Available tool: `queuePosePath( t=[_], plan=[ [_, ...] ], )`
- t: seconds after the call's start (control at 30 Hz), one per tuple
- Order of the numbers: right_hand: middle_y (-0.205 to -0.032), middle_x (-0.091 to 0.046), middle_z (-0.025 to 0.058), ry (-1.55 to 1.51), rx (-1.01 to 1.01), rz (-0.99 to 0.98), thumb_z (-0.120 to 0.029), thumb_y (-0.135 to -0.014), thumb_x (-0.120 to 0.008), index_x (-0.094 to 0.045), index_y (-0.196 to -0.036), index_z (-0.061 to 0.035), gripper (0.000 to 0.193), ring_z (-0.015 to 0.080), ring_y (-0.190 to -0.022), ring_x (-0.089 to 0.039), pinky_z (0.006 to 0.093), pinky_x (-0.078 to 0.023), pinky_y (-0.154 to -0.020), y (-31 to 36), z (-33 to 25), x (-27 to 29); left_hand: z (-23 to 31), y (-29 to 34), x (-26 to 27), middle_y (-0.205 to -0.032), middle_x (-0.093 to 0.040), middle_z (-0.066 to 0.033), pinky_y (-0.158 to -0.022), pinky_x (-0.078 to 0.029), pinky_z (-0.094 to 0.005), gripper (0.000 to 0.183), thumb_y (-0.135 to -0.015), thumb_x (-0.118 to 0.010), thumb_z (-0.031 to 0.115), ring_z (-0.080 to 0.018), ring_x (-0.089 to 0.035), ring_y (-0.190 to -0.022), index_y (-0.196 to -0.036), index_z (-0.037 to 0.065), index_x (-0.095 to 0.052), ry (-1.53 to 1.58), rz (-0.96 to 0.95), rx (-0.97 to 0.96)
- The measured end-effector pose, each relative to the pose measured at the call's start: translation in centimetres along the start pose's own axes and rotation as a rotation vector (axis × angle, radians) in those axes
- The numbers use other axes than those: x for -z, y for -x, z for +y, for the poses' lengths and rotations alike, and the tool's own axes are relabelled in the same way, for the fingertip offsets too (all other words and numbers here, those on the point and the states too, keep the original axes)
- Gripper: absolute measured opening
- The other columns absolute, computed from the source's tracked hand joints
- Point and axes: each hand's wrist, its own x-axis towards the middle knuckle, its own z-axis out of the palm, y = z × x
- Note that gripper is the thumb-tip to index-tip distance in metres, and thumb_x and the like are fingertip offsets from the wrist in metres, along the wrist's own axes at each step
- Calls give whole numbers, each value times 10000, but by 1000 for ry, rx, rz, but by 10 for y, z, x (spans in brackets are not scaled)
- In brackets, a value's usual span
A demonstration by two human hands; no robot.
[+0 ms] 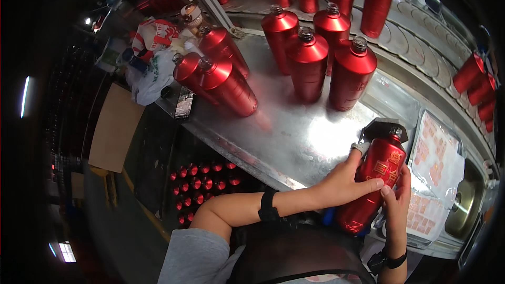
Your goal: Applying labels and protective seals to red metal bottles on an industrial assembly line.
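A glossy red bottle with gold markings is held between my two hands, tilted with its clear neck toward the far side. My left hand wraps its left side, the thumb lying across the front and a pale covering on one fingertip. From the right, my right hand grips it with the thumb against the front. Just behind the bottle's neck sits a dark block-like holder. Several similar red bottles, such as the nearest one, stand on the metal table beyond my hands.
A tray with decal sheets lies to the right, beside a metal basin. A conveyor carrying red bottles curves along the back. At left are plastic bags, a phone and cardboard. More bottles stand below the table.
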Motion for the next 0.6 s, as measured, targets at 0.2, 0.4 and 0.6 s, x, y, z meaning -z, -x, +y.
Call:
queuePosePath(
  t=[0.2, 0.4, 0.6],
  plan=[
    [-1373, -456, 182, 21, 38, -38, -178, -834, -702, -218, -1489, 11, 836, 246, -1212, -538, 357, -451, -1008, -5, 2, -4, -5, 1, 7, -1384, -433, -246, -1087, -351, -396, 755, -900, -710, 295, -274, -412, -1333, -1373, -65, -244, -39, -12, -9],
    [-1364, -461, 189, 48, 52, 2, -233, -814, -730, -220, -1491, 4, 880, 252, -1206, -542, 357, -458, -1000, -5, -2, -9, -5, 3, 7, -1385, -436, -253, -1083, -360, -391, 780, -898, -714, 319, -276, -427, -1323, -1381, -65, -238, -44, -23, -30],
    [-1204, -559, 131, 56, -94, -73, -311, -873, -674, -347, -1407, 3, 700, 176, -1085, -587, 289, -498, -883, -14, -4, 15, 2, -8, 9, -1355, -474, -251, -1045, -416, -375, 739, -915, -699, 305, -260, -485, -1276, -1375, -61, -250, 35, -8, -60]
  ],
)
